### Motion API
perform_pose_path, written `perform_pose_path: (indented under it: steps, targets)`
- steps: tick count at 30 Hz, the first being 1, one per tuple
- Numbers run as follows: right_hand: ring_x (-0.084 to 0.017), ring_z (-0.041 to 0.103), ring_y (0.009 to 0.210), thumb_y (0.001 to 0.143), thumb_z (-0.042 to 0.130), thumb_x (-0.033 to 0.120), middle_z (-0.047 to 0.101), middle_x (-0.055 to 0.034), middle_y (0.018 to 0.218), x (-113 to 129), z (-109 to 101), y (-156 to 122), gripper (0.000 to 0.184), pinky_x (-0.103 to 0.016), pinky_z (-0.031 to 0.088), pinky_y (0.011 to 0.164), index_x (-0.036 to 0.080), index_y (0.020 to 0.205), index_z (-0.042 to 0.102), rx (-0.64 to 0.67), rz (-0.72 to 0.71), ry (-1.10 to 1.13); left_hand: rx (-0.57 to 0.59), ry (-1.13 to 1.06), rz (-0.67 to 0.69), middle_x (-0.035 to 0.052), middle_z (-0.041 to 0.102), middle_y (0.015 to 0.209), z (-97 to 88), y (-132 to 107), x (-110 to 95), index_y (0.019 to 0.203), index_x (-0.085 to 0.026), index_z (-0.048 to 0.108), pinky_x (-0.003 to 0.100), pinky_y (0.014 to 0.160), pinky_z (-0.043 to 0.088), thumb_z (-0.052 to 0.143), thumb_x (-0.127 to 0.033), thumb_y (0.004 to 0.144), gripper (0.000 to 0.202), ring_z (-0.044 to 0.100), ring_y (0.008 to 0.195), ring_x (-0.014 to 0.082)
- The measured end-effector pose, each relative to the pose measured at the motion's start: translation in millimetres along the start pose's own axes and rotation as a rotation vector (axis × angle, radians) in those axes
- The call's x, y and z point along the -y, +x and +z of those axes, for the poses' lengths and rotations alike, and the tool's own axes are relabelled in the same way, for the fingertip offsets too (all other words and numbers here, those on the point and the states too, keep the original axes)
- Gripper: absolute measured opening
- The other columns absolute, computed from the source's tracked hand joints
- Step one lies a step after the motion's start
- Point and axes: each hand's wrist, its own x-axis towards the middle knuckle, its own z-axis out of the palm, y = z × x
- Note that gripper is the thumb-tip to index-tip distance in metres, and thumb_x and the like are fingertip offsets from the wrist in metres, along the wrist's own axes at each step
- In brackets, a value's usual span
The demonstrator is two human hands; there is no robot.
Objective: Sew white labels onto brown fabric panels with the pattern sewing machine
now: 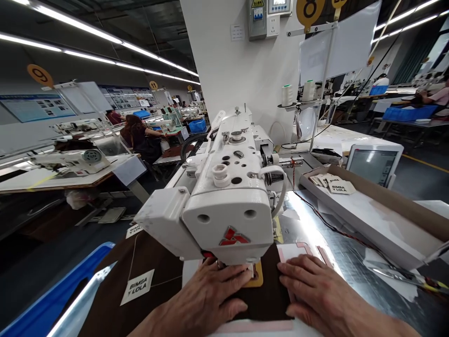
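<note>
Fabric (268, 297), dark brown, lay beneath the head of our white sewing machine (228, 206), between our two hands. Our left hand (213, 290) rested palm down with its fingers stretched out and its thumb apart, gripping nothing; its fingertips reached to an orange plate (258, 276) under the machine head, though we could not tell whether they touched it. Our right hand (312, 283) lay open too, fingers slightly bent, over a white template (289, 252) with pink strips at the right edge of the brown piece.

More brown cloth (161, 269) spread out to our left, and we could not tell whether it was the same piece. On it we saw a white label (138, 286) reading BIMBA Y LOLA, with pale thread running from it toward a second label (133, 230) near the machine. A blue bin (63, 295) stood at our far left.

On the metal tabletop (351, 262) to our right, we had a long, shallow box (377, 213) with a pile of labels (338, 185) at its far end. Behind it stood a screen (370, 164), and two thread spools (286, 95) rose beyond the machine.
</note>
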Motion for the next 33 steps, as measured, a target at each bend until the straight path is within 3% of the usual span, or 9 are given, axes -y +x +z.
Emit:
perform_pose_path:
  steps: [10, 14, 22, 27, 30, 33]
  targets:
    - [-0.031, 0.071, 0.116, 0.106, 0.059, 0.05, 0.068, -0.0072, 0.14, -5, -2, 2, 0.042, -0.048, 0.059, 0.094, 0.018, 0.128, 0.074, 0.173, -0.035, -0.102, 0.002, -0.083, -0.116, 0.0051, 0.071, 0.135, -6.4, 12, 1, 0.149, -0.026, 0.055, 0.048, 0.101, 0.06, 0.078, -0.023, 0.095, 0.059, 0.069, 0.12, 0.0336]
    - [-0.033, 0.07, 0.12, 0.106, 0.058, 0.053, 0.066, -0.0077, 0.142, -6, -1, 1, 0.046, -0.05, 0.059, 0.096, 0.018, 0.132, 0.073, 0.214, -0.023, -0.089, -0.02, -0.119, -0.145, 0.0051, 0.074, 0.129, -7.6, 11, 1, 0.151, -0.028, 0.052, 0.046, 0.101, 0.06, 0.077, -0.019, 0.092, 0.065, 0.071, 0.115, 0.0328]
    - [-0.029, 0.07, 0.116, 0.103, 0.064, 0.05, 0.072, -0.0038, 0.136, -4, 3, -7, 0.037, -0.046, 0.056, 0.098, 0.024, 0.127, 0.074, 0.081, 0.068, 0.052, -0.063, -0.066, -0.098, 0.0078, 0.064, 0.146, 5.1, -1, 3, 0.159, -0.025, 0.044, 0.054, 0.114, 0.05, 0.066, -0.02, 0.1, 0.063, 0.063, 0.132, 0.0323]
    - [-0.03, 0.067, 0.117, 0.102, 0.065, 0.051, 0.072, -0.0049, 0.136, -4, 25, -18, 0.037, -0.046, 0.055, 0.099, 0.025, 0.127, 0.072, 0.021, 0.101, 0.062, -0.105, -0.025, -0.102, 0.0065, 0.059, 0.151, -5.5, -5, 0, 0.159, -0.027, 0.044, 0.051, 0.118, 0.047, 0.069, -0.025, 0.099, 0.066, 0.058, 0.139, 0.0315]
    - [-0.028, 0.067, 0.115, 0.102, 0.063, 0.05, 0.072, -0.0057, 0.133, -4, 38, -23, 0.035, -0.045, 0.054, 0.098, 0.026, 0.125, 0.072, -0.031, 0.103, 0.064, -0.165, 0.053, -0.111, 0.0067, 0.056, 0.154, -11.9, -19, 4, 0.159, -0.029, 0.046, 0.048, 0.116, 0.05, 0.069, -0.036, 0.101, 0.063, 0.057, 0.139, 0.0327]
    - [-0.026, 0.068, 0.111, 0.103, 0.062, 0.043, 0.074, -0.0057, 0.128, -3, 37, -23, 0.03, -0.04, 0.055, 0.095, 0.024, 0.124, 0.071, -0.052, 0.059, 0.056, -0.201, 0.159, -0.146, 0.0069, 0.058, 0.151, -13.0, -38, 11, 0.157, -0.03, 0.049, 0.047, 0.11, 0.056, 0.066, -0.042, 0.103, 0.058, 0.061, 0.135, 0.0333]
